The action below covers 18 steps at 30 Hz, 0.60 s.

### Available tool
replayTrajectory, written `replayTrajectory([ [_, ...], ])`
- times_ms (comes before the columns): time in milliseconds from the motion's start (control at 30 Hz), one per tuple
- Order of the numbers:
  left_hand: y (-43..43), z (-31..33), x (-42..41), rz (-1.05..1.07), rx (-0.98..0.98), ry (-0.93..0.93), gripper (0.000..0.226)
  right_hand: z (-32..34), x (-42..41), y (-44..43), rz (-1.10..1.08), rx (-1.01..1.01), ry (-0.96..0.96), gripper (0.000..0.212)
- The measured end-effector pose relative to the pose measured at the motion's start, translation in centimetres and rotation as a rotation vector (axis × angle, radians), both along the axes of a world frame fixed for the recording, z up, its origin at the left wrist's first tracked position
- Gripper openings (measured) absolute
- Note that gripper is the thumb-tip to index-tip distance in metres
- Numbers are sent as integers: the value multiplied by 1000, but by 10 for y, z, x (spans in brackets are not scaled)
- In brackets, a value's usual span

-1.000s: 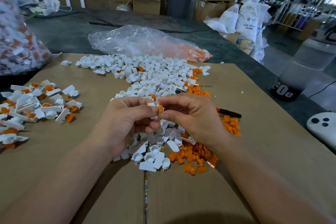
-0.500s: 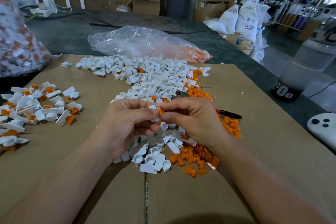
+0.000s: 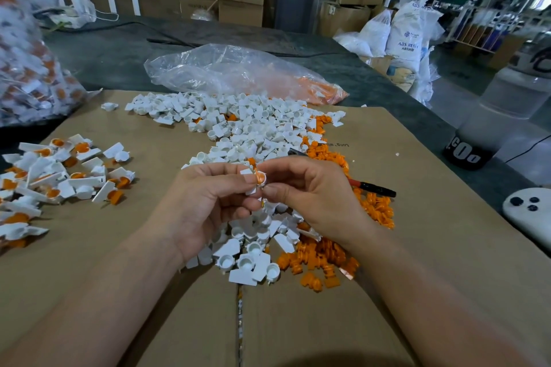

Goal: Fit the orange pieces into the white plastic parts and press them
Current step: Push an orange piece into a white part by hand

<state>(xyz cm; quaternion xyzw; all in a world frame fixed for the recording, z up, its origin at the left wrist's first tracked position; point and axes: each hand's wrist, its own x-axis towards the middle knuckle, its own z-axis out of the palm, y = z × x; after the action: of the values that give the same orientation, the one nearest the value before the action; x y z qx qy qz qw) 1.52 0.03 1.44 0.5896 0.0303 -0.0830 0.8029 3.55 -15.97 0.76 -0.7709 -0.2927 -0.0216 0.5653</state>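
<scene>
Orange piece sits in the round cup of a white plastic part, held up just above the cardboard sheet between both hands, which are brought together at the fingertips. The left hand pinches the flat tab of the white plastic part between thumb and forefinger, its other fingers curled under. The right hand meets it from the other side, thumb and forefinger closed on the cup that carries the orange piece. Directly below and beyond the hands lies a long heap of white parts. Loose orange pieces lie beside that heap, under the right wrist. Well to the left of the left hand lies a scatter of assembled parts, white with orange showing. A red and black pen lies just beyond the right hand, and a clear plastic bag rests at the far edge of the cardboard sheet
</scene>
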Motion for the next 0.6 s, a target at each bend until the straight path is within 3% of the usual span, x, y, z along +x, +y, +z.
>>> replayTrajectory([
  [267, -1, -2, 0, -19, 1, 1, 18, -1, 0, 1, -23, 37, -98, 32],
  [400, 0, -3, 0, -17, 22, -22, 12, -1, 0, 0, -30, 30, -124, 43],
  [600, -1, -3, -1, -20, 45, -14, 8, -3, 1, -2, -53, 9, -163, 34],
])
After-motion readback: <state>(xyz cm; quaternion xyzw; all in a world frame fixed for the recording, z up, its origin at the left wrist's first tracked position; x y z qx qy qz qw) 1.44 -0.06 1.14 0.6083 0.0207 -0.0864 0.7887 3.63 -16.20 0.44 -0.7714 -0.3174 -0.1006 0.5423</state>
